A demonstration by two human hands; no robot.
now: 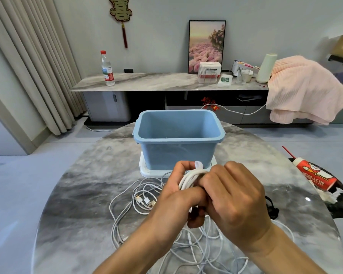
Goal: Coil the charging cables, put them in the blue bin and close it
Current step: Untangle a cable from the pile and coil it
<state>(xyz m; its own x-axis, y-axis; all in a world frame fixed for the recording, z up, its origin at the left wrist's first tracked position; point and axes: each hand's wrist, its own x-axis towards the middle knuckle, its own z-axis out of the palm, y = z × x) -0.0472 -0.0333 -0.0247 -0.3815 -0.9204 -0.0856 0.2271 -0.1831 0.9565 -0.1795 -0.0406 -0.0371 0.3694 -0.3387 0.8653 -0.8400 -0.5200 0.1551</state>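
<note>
The blue bin [177, 153] stands open in the middle of the round marble table, on top of its white lid [145, 172]. Just in front of it my left hand [178, 192] grips a coiled white cable [189, 179], with a white strap end sticking up by the fingers. My right hand [236, 196] curls its fingers over the same coil from the right. Several loose white charging cables [145, 202] lie tangled on the table below and left of my hands, their plugs showing.
A red paper cup with a straw [315, 176] lies on a black bag at the table's right edge. A black cable [271, 208] lies right of my hands. Behind the table, a low cabinet [147, 82] holds a water bottle, boxes and a pink cloth.
</note>
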